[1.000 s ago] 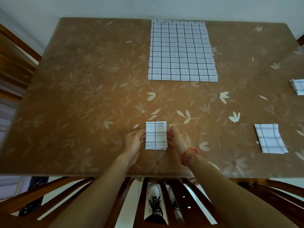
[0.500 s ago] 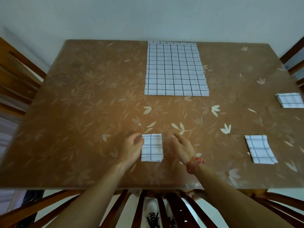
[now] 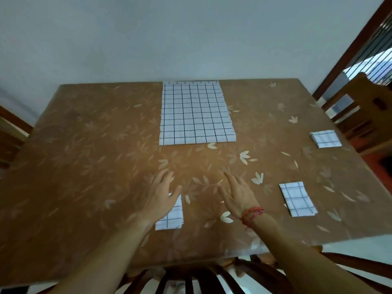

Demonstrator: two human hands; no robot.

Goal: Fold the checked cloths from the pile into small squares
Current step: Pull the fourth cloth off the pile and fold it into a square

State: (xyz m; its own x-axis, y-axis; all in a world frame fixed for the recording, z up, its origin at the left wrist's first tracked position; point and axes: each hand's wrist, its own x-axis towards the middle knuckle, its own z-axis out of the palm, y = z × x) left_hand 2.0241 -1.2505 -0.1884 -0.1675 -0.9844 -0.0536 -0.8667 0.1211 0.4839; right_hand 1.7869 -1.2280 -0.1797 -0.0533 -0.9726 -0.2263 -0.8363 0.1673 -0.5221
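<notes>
Our hands spread wide over the bench (image 3: 84,166), holding nothing.
Nearer us than the pile (image 3: 196,113), our left hand (image 3: 161,195) overlaps the folded square (image 3: 172,218), and our right hand (image 3: 237,195) hovers beside it. Right of the pile lie a second square (image 3: 297,199) and a third square (image 3: 325,139).

Your left hand (image 3: 161,196) hides the top-left of the near folded cloth (image 3: 172,218); both hands blurred, incl. right hand (image 3: 237,194). Chair (image 3: 360,115) cut off at right edge.
</notes>
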